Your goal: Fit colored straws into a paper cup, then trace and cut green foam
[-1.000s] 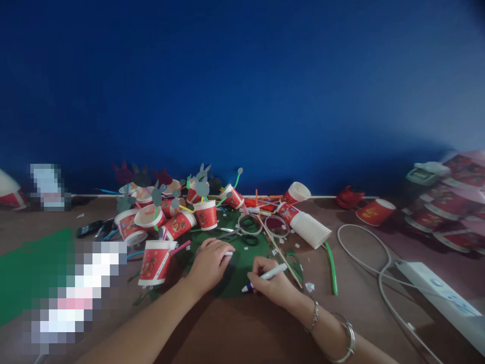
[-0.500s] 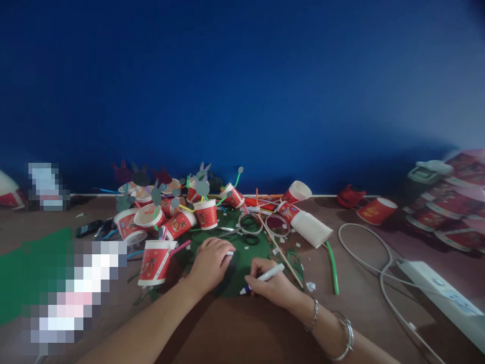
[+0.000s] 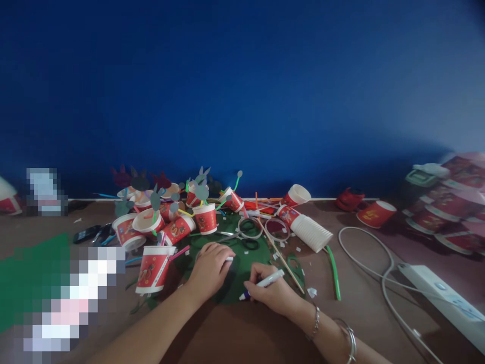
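Observation:
My right hand pinches a white marker slantwise, its purple-collared tip pointing down at the near edge of a dark green sheet. Whether the tip touches the sheet I cannot tell. On the sheet's left part rests my left hand, fingers curled, with the end of a small white cylinder poking out by the fingertips. Just beyond both hands lie scissors with round handles. A thin wooden stick slants across the sheet's right side, among small white paper scraps.
Red paper cups with straws and cut-out animal heads crowd the left and back. A nested stack of cups lies to the right, beside a green balloon-like strip. Further right are a white cable and a power strip.
The whole view has shifted slightly downward in the picture. Both hands keep nearly the same pose, and the marker stays in my right hand.

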`<state>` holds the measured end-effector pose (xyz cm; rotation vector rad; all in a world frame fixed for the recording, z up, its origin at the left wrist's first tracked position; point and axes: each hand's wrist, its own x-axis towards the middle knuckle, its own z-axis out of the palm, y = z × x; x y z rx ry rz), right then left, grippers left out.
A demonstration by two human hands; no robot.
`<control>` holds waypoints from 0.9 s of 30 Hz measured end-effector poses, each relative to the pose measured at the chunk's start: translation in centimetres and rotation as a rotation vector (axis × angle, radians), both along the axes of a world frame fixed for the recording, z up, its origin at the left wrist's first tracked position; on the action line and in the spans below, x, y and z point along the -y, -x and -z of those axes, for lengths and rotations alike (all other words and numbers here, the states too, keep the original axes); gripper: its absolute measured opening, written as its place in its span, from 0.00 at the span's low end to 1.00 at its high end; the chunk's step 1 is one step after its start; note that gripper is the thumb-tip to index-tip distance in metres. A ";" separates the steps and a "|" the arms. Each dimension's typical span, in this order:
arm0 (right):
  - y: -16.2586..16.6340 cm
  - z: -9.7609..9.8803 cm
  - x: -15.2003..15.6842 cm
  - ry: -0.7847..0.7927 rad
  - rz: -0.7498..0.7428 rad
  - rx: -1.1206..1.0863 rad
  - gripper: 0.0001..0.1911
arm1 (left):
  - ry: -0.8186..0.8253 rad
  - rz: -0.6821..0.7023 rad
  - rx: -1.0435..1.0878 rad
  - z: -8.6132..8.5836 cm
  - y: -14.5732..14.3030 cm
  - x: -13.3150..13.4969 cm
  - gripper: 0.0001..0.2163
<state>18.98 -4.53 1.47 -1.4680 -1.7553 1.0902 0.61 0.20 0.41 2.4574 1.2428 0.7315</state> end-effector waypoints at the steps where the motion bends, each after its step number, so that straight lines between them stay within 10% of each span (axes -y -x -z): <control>1: 0.0 0.1 0.0 -0.003 0.005 0.007 0.11 | -0.002 0.001 0.004 0.0 0.0 0.0 0.08; 27: 0.1 1.0 -0.5 -0.055 0.124 0.006 0.10 | -0.017 0.006 0.001 0.1 0.1 0.1 0.07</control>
